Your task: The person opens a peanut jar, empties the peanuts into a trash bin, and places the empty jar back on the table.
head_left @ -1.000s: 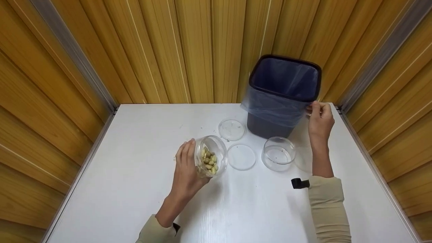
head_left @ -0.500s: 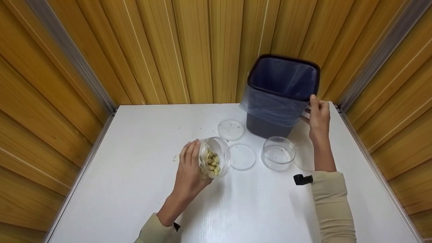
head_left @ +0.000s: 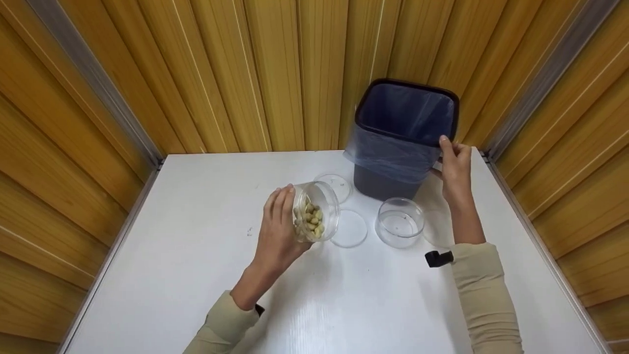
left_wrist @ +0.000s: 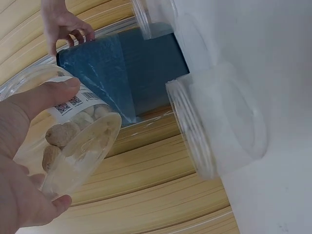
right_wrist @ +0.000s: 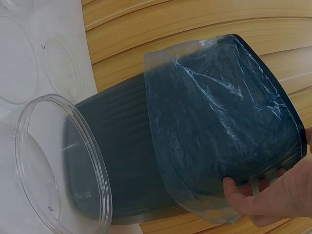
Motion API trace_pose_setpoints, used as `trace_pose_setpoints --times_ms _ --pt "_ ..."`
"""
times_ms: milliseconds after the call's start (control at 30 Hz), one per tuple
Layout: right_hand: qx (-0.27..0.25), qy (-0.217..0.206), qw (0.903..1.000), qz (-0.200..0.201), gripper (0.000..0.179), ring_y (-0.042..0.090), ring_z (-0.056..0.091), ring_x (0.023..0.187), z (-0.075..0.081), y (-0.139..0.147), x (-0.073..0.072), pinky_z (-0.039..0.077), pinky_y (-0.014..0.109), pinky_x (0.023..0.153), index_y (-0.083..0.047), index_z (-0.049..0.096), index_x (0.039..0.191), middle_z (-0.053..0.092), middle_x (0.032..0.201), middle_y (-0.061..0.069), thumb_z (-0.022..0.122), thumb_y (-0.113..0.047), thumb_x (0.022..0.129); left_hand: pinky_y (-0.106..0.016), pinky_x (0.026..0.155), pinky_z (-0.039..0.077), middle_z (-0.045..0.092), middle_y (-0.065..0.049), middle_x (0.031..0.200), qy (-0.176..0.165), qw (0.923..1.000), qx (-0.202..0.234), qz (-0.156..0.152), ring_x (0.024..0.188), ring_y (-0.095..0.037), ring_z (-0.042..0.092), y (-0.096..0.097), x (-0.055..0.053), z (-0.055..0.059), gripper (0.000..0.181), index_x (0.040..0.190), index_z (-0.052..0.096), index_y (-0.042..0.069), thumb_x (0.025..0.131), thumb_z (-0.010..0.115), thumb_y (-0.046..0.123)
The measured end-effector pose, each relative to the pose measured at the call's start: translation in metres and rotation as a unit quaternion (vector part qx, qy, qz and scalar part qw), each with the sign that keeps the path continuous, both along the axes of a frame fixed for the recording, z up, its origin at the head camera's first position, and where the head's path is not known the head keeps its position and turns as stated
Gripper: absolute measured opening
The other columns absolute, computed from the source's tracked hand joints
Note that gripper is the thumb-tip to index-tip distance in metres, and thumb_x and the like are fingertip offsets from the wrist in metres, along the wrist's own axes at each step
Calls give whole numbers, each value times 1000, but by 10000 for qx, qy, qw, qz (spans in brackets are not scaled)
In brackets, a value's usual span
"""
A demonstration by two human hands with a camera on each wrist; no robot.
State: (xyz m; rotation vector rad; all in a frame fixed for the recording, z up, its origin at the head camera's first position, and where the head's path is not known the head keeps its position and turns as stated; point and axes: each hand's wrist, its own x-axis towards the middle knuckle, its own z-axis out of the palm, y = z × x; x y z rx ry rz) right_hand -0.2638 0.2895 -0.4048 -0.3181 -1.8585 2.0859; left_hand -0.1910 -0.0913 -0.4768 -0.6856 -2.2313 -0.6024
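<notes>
My left hand (head_left: 281, 236) grips a clear plastic jar (head_left: 322, 196), tilted with its open mouth to the right, above the table. Brownish-green nut-like pieces (head_left: 313, 220) lie inside it; in the left wrist view a white label (left_wrist: 80, 100) with printed codes shows beside my thumb. My right hand (head_left: 456, 172) holds the near right corner of a dark trash bin (head_left: 388, 182), thumb at the rim and fingers below it outside. A thin translucent bag (right_wrist: 209, 112) lines the bin and hangs over its rim.
An open clear jar (head_left: 400, 226) stands on the white table (head_left: 196, 270) before the bin. Two clear round discs, a near one (head_left: 350, 230) and a far one (head_left: 339, 184), lie left of it. Wood-patterned walls (head_left: 221, 73) enclose the back and sides.
My left hand has raised the jar slightly and moved it a little right and away from me. My right hand has shifted its hold on the bin's rim, thumb now over the edge.
</notes>
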Motion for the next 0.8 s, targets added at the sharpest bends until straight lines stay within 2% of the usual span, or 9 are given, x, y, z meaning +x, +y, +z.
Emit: trace_pose_setpoints --times_ms 133,267,467,600,667,800 --pt "-79 50 10000 26 31 18 44 106 0 -1 -1 37 64 110 -13 31 110 35 113 0 50 -37 105 -49 115 38 42 -19 152 82 9999 -40 -46 140 -40 37 8 -13 17 121 151 30 2 56 100 32" --pt "-358 -7 9993 53 31 19 44 112 -3 0 -4 36 62 112 -15 32 115 38 117 -1 51 -38 104 -49 116 37 41 -19 152 242 9992 -324 -62 140 -40 36 16 -25 32 119 151 29 1 59 98 32" --pt "-572 -42 9983 124 31 18 44 108 -2 -6 -2 34 61 113 -15 32 115 39 117 0 52 -38 104 -50 115 38 42 -21 150 454 9956 -795 -174 139 -42 39 28 -35 56 116 150 30 -1 62 96 34" --pt "-551 38 9982 221 30 18 44 105 5 -14 3 35 62 112 -13 31 113 37 114 1 50 -34 105 -49 116 37 43 -22 151 577 9917 -1135 -155 138 -42 40 34 -41 83 114 149 30 -1 61 95 32" --pt "-482 47 9984 285 30 18 42 105 8 -17 4 35 63 112 -12 30 112 37 113 1 50 -33 105 -49 116 36 43 -22 151 692 9884 -1345 -137 138 -42 41 36 -46 99 108 149 32 -2 63 92 25" --pt "-408 -15 9986 326 31 18 41 107 10 -16 3 34 62 114 -13 30 113 37 115 1 50 -35 105 -48 119 32 43 -22 152 715 9794 -1882 -172 140 -42 39 43 -61 131 100 151 34 -3 67 84 16"
